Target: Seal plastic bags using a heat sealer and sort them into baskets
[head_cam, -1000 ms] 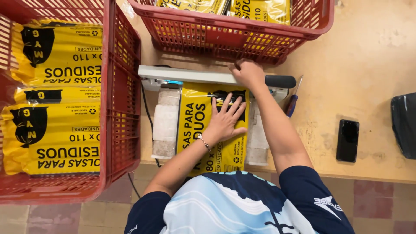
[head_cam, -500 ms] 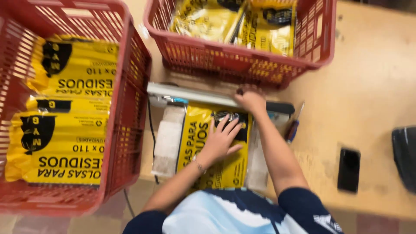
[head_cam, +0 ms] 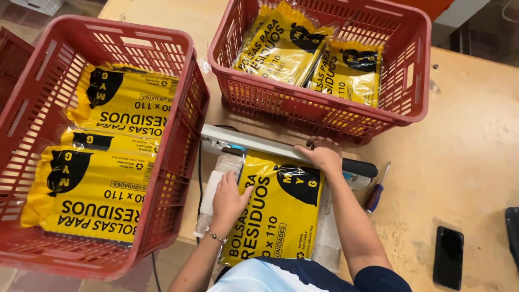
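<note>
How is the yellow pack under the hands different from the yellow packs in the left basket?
The pack under the hands lies on the sealing machine, pressed by the left hand; the basket packs lie untouched in the red basket. It lies lengthwise to the person, they lie crosswise. All share yellow wrap with black print.

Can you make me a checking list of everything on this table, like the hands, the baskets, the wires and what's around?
Surface: worn tan wooden table, scuffed.
Job's things: flat yellow plastic packet with black print lies under the long grey sealing bar with black handle.
Hands: left hand flat on the packet's left edge; right hand pressing on the bar.
Clutter: red plastic basket at left and red plastic basket at back, both holding similar yellow packets; blue-handled screwdriver; black phone lying flat.
Cables: thin black cable beside the bar, running down past the table edge.
Surroundings: tiled floor at top left.
</note>
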